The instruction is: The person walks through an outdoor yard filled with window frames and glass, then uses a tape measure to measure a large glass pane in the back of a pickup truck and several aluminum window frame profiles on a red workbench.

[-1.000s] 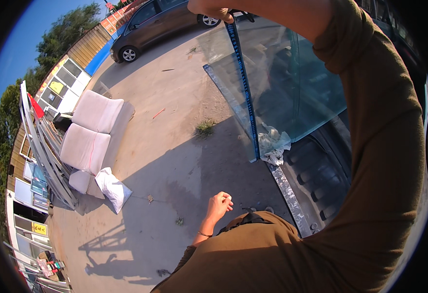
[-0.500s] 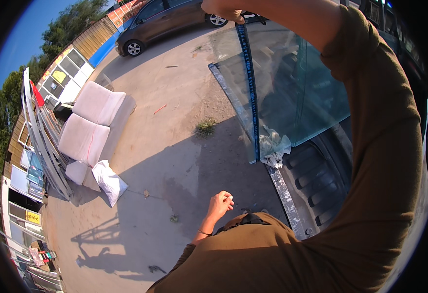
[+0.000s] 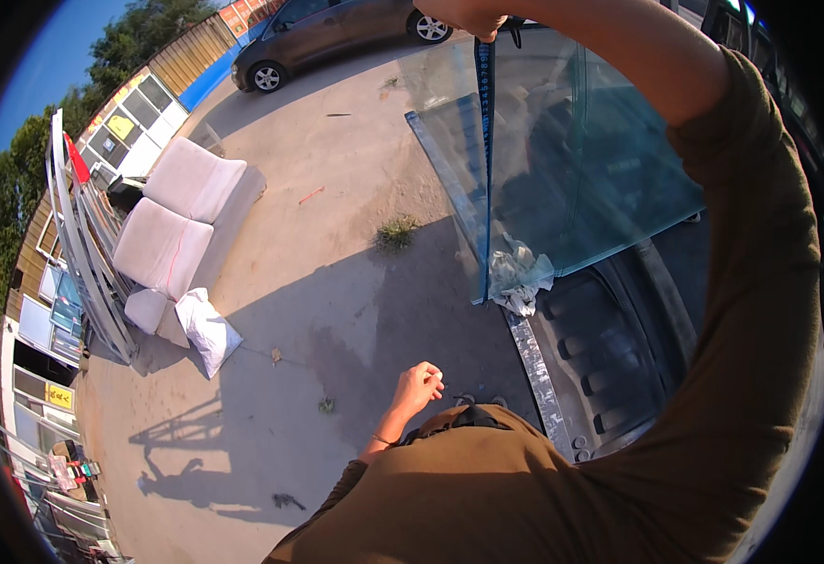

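High at the top edge, my right hand [image 3: 468, 15] is closed around the upper end of a tape measure [image 3: 487, 141]. Its dark blade with blue markings runs straight down over the clear glass sheets [image 3: 609, 169] to their near corner. A black loop, possibly a wrist strap, shows beside that hand. Close to my waist, my left hand [image 3: 418, 387] has its fingers curled in a pinch on a small white piece, too small to identify. Crumpled white cloth or paper [image 3: 519, 273] sits at the near glass corner, beside the tape's lower end.
The glass lies over a truck bed with a ribbed black liner [image 3: 609, 348] and a worn metal edge [image 3: 534, 371]. Leftward stand a pale sofa [image 3: 181, 211], a white sack [image 3: 207, 329] and long metal strips [image 3: 78, 235]. A dark car [image 3: 337, 38] is parked beyond.
My right hand has shifted slightly right, and the tape's blade now looks edge-on and narrower. The view has tilted a little; my left hand keeps its pinch near my waist.
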Available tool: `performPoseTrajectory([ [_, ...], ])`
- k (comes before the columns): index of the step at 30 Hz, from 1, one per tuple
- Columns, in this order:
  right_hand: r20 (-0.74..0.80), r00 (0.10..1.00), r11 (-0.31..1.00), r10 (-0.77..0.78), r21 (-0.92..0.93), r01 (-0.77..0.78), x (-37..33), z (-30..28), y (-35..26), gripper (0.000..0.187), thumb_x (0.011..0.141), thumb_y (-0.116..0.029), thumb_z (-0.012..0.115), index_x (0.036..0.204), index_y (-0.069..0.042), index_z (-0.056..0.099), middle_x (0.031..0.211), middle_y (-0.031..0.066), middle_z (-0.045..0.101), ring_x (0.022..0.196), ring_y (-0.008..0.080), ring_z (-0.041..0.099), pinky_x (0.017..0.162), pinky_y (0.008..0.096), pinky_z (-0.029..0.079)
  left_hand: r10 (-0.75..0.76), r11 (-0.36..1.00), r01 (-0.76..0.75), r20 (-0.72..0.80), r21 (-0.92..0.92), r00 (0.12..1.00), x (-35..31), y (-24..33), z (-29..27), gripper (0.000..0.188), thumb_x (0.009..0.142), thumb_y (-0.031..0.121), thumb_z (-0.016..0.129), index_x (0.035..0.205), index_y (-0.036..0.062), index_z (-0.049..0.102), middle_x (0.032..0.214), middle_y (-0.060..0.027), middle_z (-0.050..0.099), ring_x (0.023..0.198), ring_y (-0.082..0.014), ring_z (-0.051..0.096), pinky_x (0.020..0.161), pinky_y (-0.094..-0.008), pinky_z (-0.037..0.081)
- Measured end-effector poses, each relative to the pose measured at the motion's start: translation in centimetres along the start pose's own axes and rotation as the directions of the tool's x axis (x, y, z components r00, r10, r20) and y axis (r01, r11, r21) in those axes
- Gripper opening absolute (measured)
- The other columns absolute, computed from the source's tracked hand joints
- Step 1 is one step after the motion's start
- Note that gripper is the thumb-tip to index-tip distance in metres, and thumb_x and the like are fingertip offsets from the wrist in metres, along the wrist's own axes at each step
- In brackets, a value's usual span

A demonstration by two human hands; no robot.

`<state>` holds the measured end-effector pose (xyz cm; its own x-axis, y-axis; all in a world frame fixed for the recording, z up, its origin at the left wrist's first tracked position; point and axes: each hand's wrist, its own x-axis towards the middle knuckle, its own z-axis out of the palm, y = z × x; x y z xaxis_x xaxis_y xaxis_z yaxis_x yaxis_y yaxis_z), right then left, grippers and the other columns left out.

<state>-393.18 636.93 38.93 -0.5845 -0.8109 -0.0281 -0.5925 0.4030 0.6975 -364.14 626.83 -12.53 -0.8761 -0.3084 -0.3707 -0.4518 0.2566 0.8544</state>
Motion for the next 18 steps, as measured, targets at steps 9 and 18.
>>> performPoseTrajectory([
  [9,0.013,0.999,0.99,0.041,0.131,-0.043,-7.3,2.0,2.0,0.027,0.075,-0.013,0.075,0.1,-0.003,0.073,0.098,0.0146,0.072,0.096,0.0314,0.069,0.08,0.0427,0.055,-0.011,0.999,0.007,0.101,0.046,0.995,0.1,1.1,2.2,0.02,0.097,0.016,0.058,0.1,-0.0037,0.062,0.083,-0.0119,0.071,0.066,-0.0167,0.07,0.058,-0.0273,0.056],
  [18,0.167,0.978,0.977,0.127,0.151,-0.153,-12.4,4.5,5.5,0.019,0.074,-0.013,0.072,0.087,0.001,0.074,0.083,0.0157,0.07,0.082,0.0284,0.069,0.068,0.0416,0.053,0.013,0.995,-0.033,0.208,0.094,0.978,0.9,1.9,3.2,0.022,0.096,0.017,0.058,0.101,-0.0037,0.062,0.083,-0.0118,0.071,0.066,-0.0161,0.07,0.059,-0.0271,0.057],
])
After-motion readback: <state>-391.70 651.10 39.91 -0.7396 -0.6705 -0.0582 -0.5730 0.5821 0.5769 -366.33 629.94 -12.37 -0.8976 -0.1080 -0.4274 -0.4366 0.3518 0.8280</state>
